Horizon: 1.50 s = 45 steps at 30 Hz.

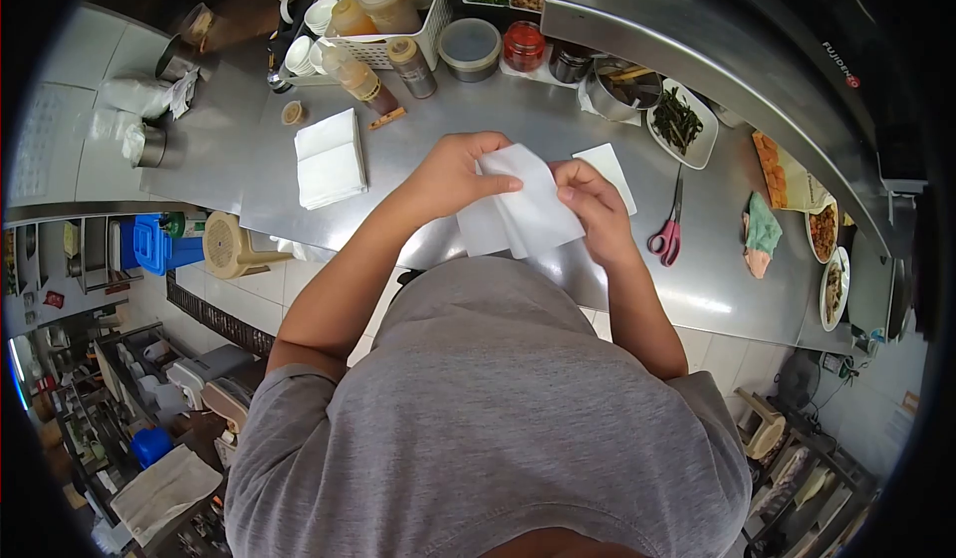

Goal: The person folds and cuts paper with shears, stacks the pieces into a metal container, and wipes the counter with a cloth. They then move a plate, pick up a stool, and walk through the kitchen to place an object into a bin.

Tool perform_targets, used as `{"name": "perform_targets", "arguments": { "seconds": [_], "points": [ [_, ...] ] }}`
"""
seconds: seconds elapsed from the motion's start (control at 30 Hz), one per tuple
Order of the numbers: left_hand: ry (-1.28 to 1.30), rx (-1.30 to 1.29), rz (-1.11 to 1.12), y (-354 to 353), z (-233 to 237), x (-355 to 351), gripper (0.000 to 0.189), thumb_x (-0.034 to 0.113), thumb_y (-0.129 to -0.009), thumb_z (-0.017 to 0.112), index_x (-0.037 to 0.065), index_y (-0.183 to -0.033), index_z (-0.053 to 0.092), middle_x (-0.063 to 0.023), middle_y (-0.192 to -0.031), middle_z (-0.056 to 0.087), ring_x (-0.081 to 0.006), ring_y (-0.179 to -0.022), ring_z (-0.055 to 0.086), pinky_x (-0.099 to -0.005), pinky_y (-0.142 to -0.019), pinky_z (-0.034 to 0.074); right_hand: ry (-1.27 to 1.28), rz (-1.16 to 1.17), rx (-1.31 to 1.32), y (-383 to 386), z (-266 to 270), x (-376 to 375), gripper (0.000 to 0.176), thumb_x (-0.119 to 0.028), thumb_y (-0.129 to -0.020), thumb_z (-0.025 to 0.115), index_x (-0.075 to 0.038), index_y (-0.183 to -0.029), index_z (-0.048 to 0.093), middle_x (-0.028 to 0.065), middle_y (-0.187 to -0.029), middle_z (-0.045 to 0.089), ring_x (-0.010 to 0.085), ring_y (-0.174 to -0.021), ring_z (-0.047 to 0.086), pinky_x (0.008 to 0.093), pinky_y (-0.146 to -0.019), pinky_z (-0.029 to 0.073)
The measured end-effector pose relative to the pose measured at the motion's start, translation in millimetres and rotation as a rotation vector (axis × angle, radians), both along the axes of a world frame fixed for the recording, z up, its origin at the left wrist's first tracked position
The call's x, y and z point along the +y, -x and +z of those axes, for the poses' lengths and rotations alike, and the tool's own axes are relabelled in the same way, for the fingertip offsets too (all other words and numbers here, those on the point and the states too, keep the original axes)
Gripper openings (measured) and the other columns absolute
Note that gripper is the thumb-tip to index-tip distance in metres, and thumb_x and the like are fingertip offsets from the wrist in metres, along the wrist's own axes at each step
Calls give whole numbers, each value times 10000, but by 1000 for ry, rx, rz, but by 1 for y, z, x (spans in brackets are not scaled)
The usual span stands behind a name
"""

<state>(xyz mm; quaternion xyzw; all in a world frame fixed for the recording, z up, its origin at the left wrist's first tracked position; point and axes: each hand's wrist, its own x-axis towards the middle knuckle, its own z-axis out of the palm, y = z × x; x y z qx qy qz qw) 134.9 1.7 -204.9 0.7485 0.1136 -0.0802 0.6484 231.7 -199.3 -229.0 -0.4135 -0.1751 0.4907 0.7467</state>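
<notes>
Between my two hands is a white paper napkin, partly unfolded and held above the steel counter's front edge. My left hand grips its upper left part, thumb lying across the front. At the napkin's right edge, my right hand pinches it with curled fingers. Left of my hands lies a stack of folded white napkins. Another white napkin or small pile lies just behind my right hand, which partly hides it.
Scissors with red handles and a crumpled green cloth lie to the right. Along the back stand sauce bottles, a lidded tub, a metal pot and a dish of dark green strips. A steel shelf overhangs the back right.
</notes>
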Motion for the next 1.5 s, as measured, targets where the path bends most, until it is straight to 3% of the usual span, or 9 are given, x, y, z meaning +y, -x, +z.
{"name": "perform_targets", "arguments": {
  "seconds": [0.07, 0.4, 0.6, 0.63, 0.77, 1.07, 1.13, 1.23, 1.5],
  "points": [
    [-157, -96, 22, -3, 3, -3, 463, 212, -662, 826, 23, -1041, 640, -80, -885, 665, -146, -821, 598, -293, -771, 474, 180, -57, -633, -2, 5, 1, 191, -140, -846, 660, -28, -980, 583, 41, -1000, 615, 96, -874, 554, 244, -808, 432],
    [-343, 323, -484, 23, -99, 57, 320, 246, -700, 763, 9, -904, 693, -61, -807, 663, -162, -862, 590, -293, -814, 443, 667, -299, -234, -51, -102, -21, 185, -115, -847, 626, 13, -980, 636, 70, -881, 660, 151, -766, 601, 294, -722, 472],
    [496, 298, 316, 30, -89, 65, 166, 265, -795, 694, 112, -812, 632, 33, -845, 585, -113, -842, 526, -267, -795, 401, 702, -411, -267, -63, -112, -37, 195, -131, -838, 627, 7, -975, 628, 62, -859, 648, 146, -758, 579, 296, -704, 459],
    [489, 371, 462, 29, -98, 68, 267, 193, -779, 715, 128, -1015, 609, 27, -930, 605, -110, -875, 553, -276, -830, 406, 702, -412, -269, -61, -111, -34, 195, -131, -838, 627, 7, -975, 628, 62, -859, 648, 146, -758, 579, 296, -704, 459],
    [601, 234, 365, 33, -115, 66, 327, 106, -758, 725, 109, -1057, 591, 11, -921, 595, -132, -877, 556, -256, -826, 417, 777, -406, -354, -47, -112, -20, 200, -143, -828, 626, 27, -932, 615, 87, -813, 638, 167, -715, 573, 320, -666, 461],
    [-767, 133, 346, 39, -120, 48, 441, 88, -733, 698, 65, -1153, 563, -131, -1059, 589, -270, -970, 585, -377, -888, 442, 1027, -454, -853, -44, -98, -22, 223, -156, -786, 675, 20, -900, 600, 209, -864, 636, 344, -769, 611, 401, -696, 476],
    [-1045, -240, 272, 39, -109, 24, 400, 98, -773, 647, 93, -1166, 580, -170, -1224, 520, -319, -1148, 495, -457, -995, 370, 1068, -660, -1340, -56, -104, -37, 256, -145, -753, 702, -10, -953, 615, 186, -957, 629, 347, -895, 594, 421, -775, 473],
    [-865, -192, -111, 46, -128, 8, 387, 94, -790, 611, 122, -1176, 591, -155, -1343, 435, -304, -1286, 376, -511, -1089, 257, 1055, -478, -1510, -70, -115, -58, 202, -83, -714, 672, -65, -916, 675, 127, -1056, 625, 340, -1002, 559, 414, -854, 456],
    [-1025, -156, -35, 53, -133, 2, 367, 74, -793, 584, 111, -1157, 602, -121, -1366, 424, -295, -1331, 329, -553, -1131, 155, 1156, -498, -1659, -92, -128, -84, 161, -99, -732, 616, -98, -866, 706, 91, -1071, 625, 318, -1011, 553, 430, -852, 453]
  ]
}}
